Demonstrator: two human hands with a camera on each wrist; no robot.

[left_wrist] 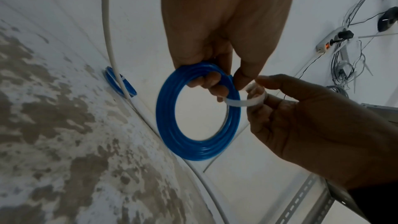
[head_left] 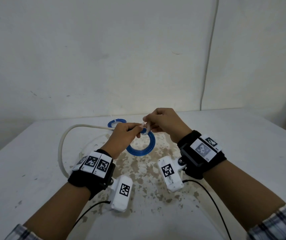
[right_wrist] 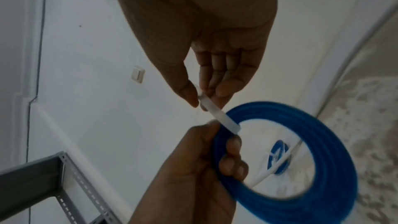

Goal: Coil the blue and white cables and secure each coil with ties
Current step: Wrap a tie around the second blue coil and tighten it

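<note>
Left hand (head_left: 121, 135) curled around the top edge of the blue plastic-cable coil (head_left: 141, 146), fingers through the ring and thumb on the outside; firm grip, holding the coil clear of the desk (head_left: 34, 170). In the left wrist view the same coil (left_wrist: 193, 122) hangs below the fingers as a flat ring, its open face toward that camera, several turns stacked side by side. From the head view the ring stands roughly on edge, hanging down from the grip and tilted.

Right hand (head_left: 164, 125) pinches the translucent white flat plastic tie (head_left: 146, 126) between thumb and fingertips, other fingers loosely curled. Tie (left_wrist: 247, 98) is looped around the coil's bundle just beside the left fingers, curving from the inner side of the ring out to the right-hand pinch. In the right wrist view the tie (right_wrist: 217, 117) runs as a straight strip from the pinch diagonally down to the coil (right_wrist: 301, 168). Cannot tell whether the tie's end is threaded through its head.

Second, smaller blue cable coil (head_left: 117, 122) lies flat on the desk beyond the hands, a white tie already around it. Thick off-white round cable (head_left: 62, 144) lies uncoiled on the desk, arcing from near the left wrist out left and back toward the small coil, passing over it in the left wrist view (left_wrist: 107, 31).

Desk surface is white with worn brown patches (head_left: 144, 170) under the hands.
</note>
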